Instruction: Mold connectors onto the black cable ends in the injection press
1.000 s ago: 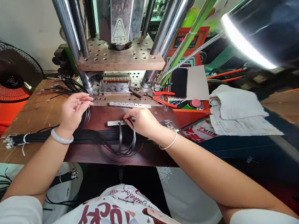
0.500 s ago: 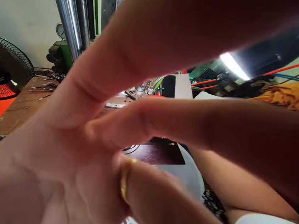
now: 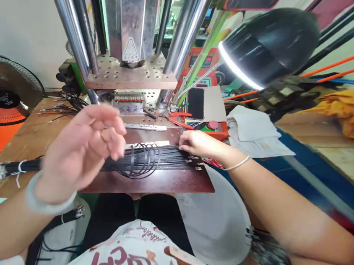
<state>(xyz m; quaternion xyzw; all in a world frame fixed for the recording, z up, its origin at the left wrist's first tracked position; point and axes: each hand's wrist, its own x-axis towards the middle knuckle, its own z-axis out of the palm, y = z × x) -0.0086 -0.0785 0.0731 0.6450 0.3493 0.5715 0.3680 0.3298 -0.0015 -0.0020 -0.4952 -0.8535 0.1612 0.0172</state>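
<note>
Black cable bundle (image 3: 172, 157) running lengthwise left to right across the table (image 3: 187, 183), right hand (image 3: 191, 142) curled at its right end, grip unclear, left hand (image 3: 81, 152) raised, fingers loosely bent.

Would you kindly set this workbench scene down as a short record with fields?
Left hand: raised, fingers curled, nothing visibly held
Right hand: at the right end of the black cables; grip unclear
Press: beyond the cables
Red-handled pliers: front right of the press
Lamp: lit, upper right
Electric fan: far left
</note>
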